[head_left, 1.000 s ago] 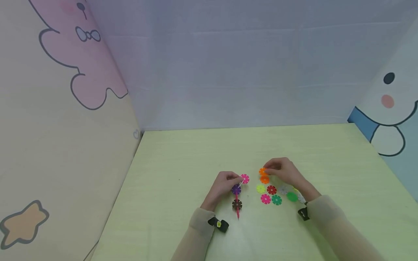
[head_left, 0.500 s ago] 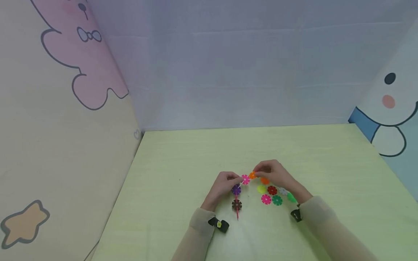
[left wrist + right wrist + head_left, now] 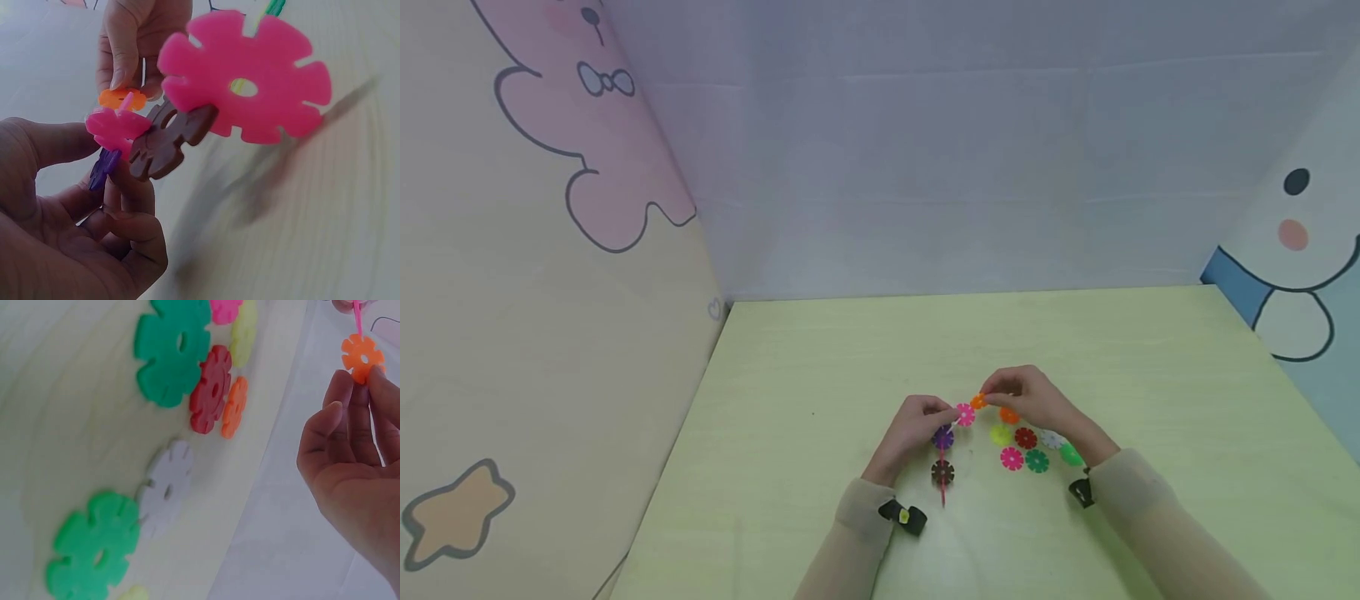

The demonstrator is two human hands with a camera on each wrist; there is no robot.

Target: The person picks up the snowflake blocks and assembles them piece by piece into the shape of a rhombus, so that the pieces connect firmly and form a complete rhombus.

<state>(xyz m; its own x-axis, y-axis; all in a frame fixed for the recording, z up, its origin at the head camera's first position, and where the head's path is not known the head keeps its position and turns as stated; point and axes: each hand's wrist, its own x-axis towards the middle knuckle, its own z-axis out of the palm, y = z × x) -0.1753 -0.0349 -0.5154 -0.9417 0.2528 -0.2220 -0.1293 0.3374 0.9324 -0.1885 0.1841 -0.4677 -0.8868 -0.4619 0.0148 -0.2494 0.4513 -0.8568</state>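
My left hand (image 3: 913, 433) grips a joined chain of notched plastic snowflake discs. In the head view, its thumb and fingertips lie between a purple disc (image 3: 943, 437) and a pink disc (image 3: 966, 414); a brown disc (image 3: 943, 472) hangs toward the near side. A large pink disc (image 3: 281, 75) at the chain's near end looms in the left wrist view, joined to the brown one (image 3: 169, 140). My right hand (image 3: 1033, 404) pinches an orange disc (image 3: 362, 359) between thumb and fingers, its upper edge meeting the edge-on pink disc.
Loose discs lie on the pale table (image 3: 820, 358) below the right hand: orange (image 3: 1009, 415), yellow (image 3: 1001, 435), red (image 3: 1026, 437), pink (image 3: 1012, 458), teal (image 3: 1037, 461), white (image 3: 1052, 439) and green (image 3: 1071, 454). A curtain-like backdrop (image 3: 925, 167) stands behind the table.
My right hand has carried the orange disc left from above the loose discs to the pink disc on the chain. The left hand has stayed nearly still.
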